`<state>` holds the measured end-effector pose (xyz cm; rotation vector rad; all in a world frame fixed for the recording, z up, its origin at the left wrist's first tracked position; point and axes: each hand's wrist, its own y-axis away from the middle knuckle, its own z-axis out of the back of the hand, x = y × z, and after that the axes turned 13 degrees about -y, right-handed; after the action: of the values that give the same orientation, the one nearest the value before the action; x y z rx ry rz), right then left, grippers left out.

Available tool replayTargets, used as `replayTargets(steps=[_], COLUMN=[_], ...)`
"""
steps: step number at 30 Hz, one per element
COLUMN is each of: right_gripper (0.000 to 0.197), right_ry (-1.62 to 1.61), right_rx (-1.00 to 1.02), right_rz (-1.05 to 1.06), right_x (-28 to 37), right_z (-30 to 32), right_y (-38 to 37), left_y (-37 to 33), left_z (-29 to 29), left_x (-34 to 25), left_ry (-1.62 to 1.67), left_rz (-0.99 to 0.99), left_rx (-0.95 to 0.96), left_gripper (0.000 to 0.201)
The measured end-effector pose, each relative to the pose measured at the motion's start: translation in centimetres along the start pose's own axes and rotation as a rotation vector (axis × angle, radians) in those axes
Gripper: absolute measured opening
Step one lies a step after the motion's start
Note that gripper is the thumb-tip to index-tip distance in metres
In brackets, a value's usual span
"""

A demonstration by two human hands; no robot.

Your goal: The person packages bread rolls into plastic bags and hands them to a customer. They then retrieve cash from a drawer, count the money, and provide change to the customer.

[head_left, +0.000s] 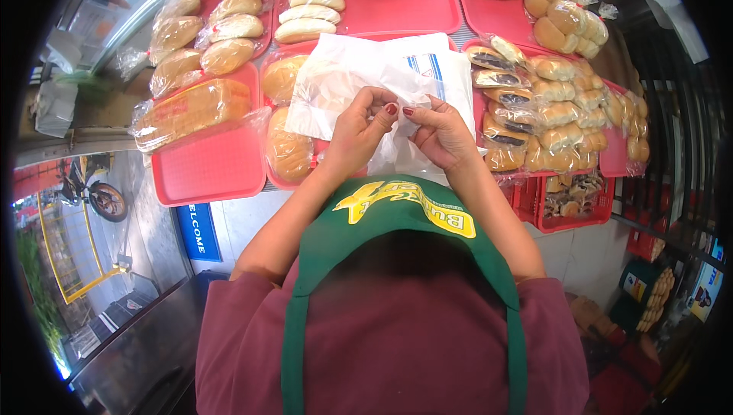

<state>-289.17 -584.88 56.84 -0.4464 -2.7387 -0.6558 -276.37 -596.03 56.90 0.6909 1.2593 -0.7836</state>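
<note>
Both hands are close together over a stack of white plastic bags [351,52] that lies on the trays in front of me. My left hand [364,126] pinches the thin edge of a whitish, see-through plastic bag [397,151] between thumb and finger. Facing it, my right hand [441,134] grips the same bag's edge, the two thumbs nearly touching. The bag hangs loose below the fingers, down toward my green apron [397,205]. Left of the stack, wrapped round buns [289,148] sit on a red tray.
A long wrapped loaf [195,113] lies by a red tray [210,174] on the left. Filled bread rolls [505,119] and wrapped buns [563,113] crowd the right tray. Below them is a red crate [573,220]. More bread rolls [309,14] line the back trays.
</note>
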Motion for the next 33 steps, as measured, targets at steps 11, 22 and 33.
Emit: replayTargets(steps=[11, 22, 33], right_gripper=[0.028, 0.026, 0.015], right_ry=[0.085, 0.172, 0.231], right_rx=[0.046, 0.073, 0.029], right_rz=[-0.069, 0.034, 0.114], right_x=[0.1, 1.0, 0.2], right_z=[-0.5, 0.2, -0.4], right_y=[1.2, 3.7, 4.0], left_y=[1.0, 1.3, 1.6], left_z=[-1.4, -1.5, -1.3], left_x=[-1.5, -1.9, -2.1], left_ry=[-0.099, -0.135, -0.118], left_rz=[0.04, 0.0, -0.044], left_rx=[0.108, -0.054, 0.023], left_gripper=[0.013, 0.01, 0.014])
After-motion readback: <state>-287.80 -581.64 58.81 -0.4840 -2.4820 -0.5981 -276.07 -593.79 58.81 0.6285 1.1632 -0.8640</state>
